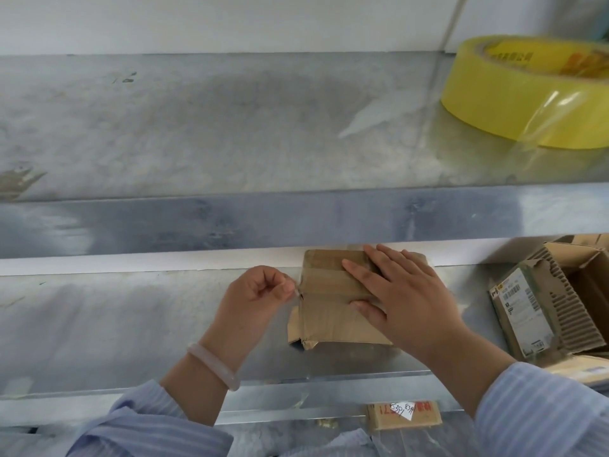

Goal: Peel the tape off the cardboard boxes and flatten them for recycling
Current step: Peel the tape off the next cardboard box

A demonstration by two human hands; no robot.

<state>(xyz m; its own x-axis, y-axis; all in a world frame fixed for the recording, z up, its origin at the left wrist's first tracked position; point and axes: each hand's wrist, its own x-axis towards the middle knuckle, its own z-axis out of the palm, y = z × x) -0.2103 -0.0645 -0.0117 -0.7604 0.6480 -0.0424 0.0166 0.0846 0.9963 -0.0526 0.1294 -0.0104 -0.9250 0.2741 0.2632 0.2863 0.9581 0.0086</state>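
At box (326, 311) left edge, tape end (295, 289) is pinched by left hand (260, 293); box is pressed by flat right hand (407, 300). Tape may be snapped if yanked.

Two grey galvanised sheet-metal shelves in front of me, one above the other.

Upper metal shelf (230, 127): dull, blotched surface. A wide yellow roll of packing tape (514, 94) lies flat at my far right, its loose clear end trailing down the side. A brownish smear (19, 179) marks the left edge.

Lower metal shelf (115, 324): a small brown cardboard box (329, 315) sits near the middle, toward the back, with bands of clear tape (329, 286) across its top and its near left corner crumpled. To my right, apart from it, stands a torn-open corrugated cardboard box (540, 311), tilted, with a printed label on its side.
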